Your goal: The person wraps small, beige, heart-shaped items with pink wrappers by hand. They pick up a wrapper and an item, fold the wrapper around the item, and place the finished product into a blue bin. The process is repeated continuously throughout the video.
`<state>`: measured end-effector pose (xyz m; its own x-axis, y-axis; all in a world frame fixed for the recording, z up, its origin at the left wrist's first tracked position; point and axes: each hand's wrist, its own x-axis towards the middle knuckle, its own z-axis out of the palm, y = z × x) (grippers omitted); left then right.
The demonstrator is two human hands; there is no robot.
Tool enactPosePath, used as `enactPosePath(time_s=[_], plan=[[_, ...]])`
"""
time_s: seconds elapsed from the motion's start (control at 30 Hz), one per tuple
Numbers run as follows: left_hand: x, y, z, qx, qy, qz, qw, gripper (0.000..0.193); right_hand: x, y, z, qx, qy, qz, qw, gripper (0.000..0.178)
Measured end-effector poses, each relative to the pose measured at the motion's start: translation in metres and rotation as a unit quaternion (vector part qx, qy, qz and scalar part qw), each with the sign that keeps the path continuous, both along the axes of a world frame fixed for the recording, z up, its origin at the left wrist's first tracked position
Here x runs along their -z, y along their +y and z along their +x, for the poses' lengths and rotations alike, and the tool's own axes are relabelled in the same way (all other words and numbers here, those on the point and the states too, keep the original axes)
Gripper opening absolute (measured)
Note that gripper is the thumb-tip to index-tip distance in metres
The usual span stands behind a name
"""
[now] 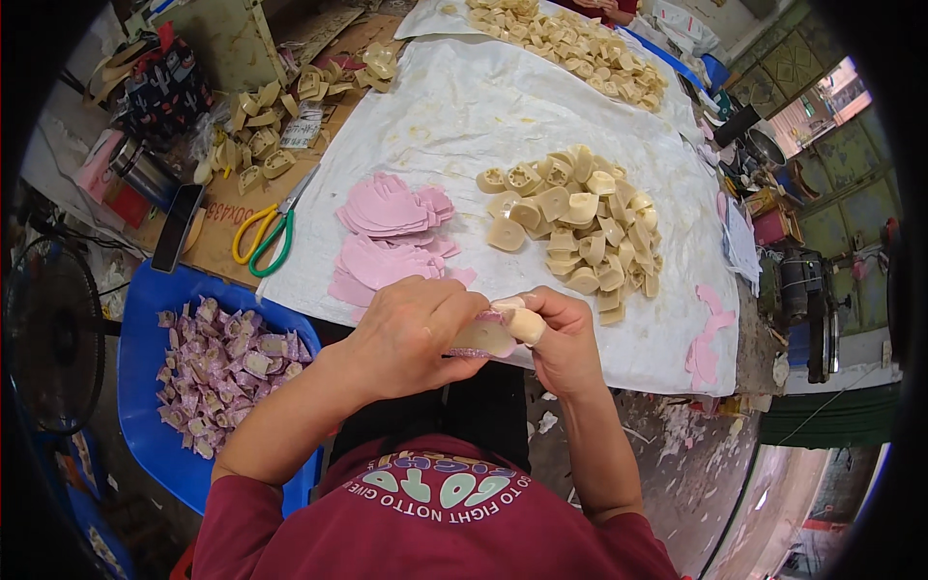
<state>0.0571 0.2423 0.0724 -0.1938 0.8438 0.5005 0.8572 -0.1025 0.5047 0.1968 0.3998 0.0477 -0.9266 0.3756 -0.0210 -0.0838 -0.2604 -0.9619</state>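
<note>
Both my hands meet at the near edge of the white sheet (464,106). My left hand (411,333) and my right hand (561,338) together grip one cream-coloured moulded piece (483,336) with a pink cut-out pressed against it. A cream finger cover sits on my right thumb (525,324). Just beyond my hands lie two stacks of pink cut-outs (391,232). To their right is a heap of several cream moulded pieces (580,227).
A blue tub (145,319) at my left holds several pink-covered pieces. Yellow-and-green scissors (266,237), a dark phone (177,227) and more cream pieces (266,126) lie on cardboard at the left. Another cream heap (570,43) lies far back. Loose pink cut-outs (706,338) sit at the right edge.
</note>
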Motion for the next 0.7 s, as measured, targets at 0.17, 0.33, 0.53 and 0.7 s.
enactPosePath(time_s=[0.17, 0.33, 0.53, 0.7], plan=[[0.012, 0.003, 0.003, -0.044, -0.083, 0.034, 0.995, 0.043, -0.012, -0.01, -0.008, 0.039, -0.035, 0.016, 0.999, 0.011], [0.017, 0.009, 0.016, -0.11, -0.08, 0.044, 0.99, 0.041, -0.008, -0.015, -0.011, 0.089, 0.002, 0.047, 0.995, 0.01], [0.03, 0.015, 0.026, -0.166, -0.138, 0.085, 0.973, 0.041, -0.007, -0.013, -0.014, 0.054, -0.014, -0.15, 0.987, 0.013], [0.031, 0.022, 0.032, -0.218, -0.191, 0.083, 0.953, 0.038, 0.001, -0.023, -0.025, 0.128, -0.017, 0.002, 0.992, 0.016]])
